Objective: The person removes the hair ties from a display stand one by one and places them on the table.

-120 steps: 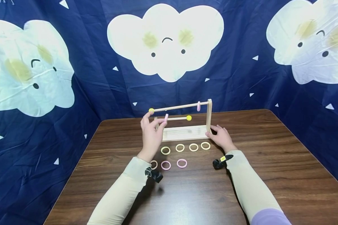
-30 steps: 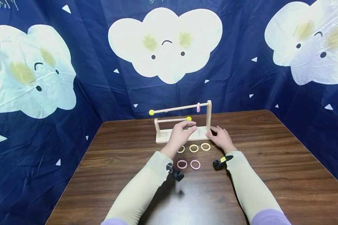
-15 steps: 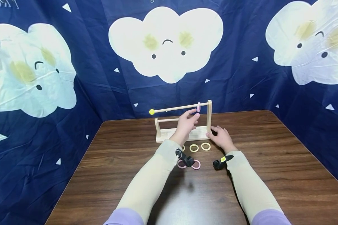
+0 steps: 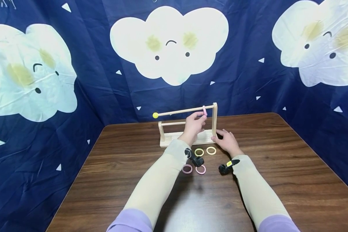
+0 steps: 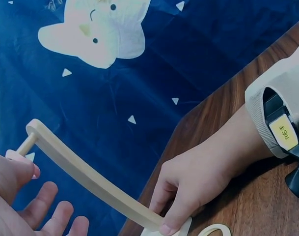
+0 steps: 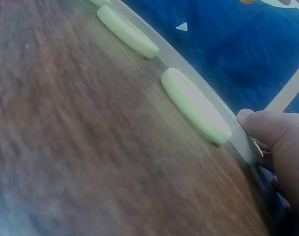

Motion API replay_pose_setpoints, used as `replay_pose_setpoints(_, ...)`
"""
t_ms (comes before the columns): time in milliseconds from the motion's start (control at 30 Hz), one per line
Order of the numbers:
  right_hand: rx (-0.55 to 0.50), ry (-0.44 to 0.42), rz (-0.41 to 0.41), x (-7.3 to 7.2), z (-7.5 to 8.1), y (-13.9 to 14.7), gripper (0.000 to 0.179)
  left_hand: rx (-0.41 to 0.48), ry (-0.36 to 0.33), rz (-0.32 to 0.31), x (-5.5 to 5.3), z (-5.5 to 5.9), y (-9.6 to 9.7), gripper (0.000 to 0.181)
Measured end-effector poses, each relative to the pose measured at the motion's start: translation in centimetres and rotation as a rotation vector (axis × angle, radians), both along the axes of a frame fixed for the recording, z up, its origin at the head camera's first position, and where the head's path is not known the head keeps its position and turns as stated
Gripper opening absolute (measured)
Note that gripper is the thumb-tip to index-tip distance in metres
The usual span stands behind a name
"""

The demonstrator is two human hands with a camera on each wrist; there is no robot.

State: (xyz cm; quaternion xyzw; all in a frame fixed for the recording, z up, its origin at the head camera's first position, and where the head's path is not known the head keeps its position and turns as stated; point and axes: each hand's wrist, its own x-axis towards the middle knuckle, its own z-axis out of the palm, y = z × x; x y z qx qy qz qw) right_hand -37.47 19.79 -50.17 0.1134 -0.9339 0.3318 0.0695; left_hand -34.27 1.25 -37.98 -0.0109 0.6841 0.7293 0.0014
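Note:
A wooden stand with a pale base carries a long upper rod tipped by a yellow ball, and a shorter lower rod. Around the upper rod, close to the tall right post, hangs a pink ring. My left hand pinches this ring between thumb and forefinger, the other fingers loosely bent in the left wrist view. It hides the lower rod's right end. My right hand grips the base's right end at the foot of the post, its thumb over the edge.
In front of the base lie a yellow-green ring and a pale yellow ring. Nearer are two pink rings, partly behind the left wrist camera. A dark blue cloth with clouds hangs behind the wooden table.
My left hand, holding another pink ring at the stand's left end earlier, has moved right and up to the ring by the tall post, which now tilts. My right hand has stayed at the base.

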Motion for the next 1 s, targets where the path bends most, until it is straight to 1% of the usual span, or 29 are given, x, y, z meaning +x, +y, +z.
replay_pose_setpoints(267,-0.001,0.003,0.001,0.2,0.1,0.0,0.063,0.027,0.043,0.054,0.0,0.4,-0.1,0.014)
replay_pose_setpoints(433,-0.017,-0.002,-0.001,0.3,0.3,-0.1,0.063,0.016,0.064,0.095,-0.1,0.1,-0.6,0.013)
replay_pose_setpoints(600,-0.016,-0.01,-0.002,0.4,0.4,-0.1,0.063,0.03,0.063,0.133,0.0,-0.2,-1.6,0.016)
replay_pose_setpoints(767,-0.006,-0.025,-0.004,0.5,0.4,-0.2,0.064,0.077,0.049,0.165,0.3,-0.3,-2.8,0.017)
replay_pose_setpoints(867,-0.001,-0.033,-0.002,0.5,0.4,-0.2,0.065,0.096,0.042,0.176,0.5,-0.2,-3.5,0.02)
replay_pose_setpoints(1000,-0.001,-0.035,-0.005,0.5,0.4,-0.1,0.064,0.096,0.031,0.181,0.6,-0.2,-4.5,0.018)
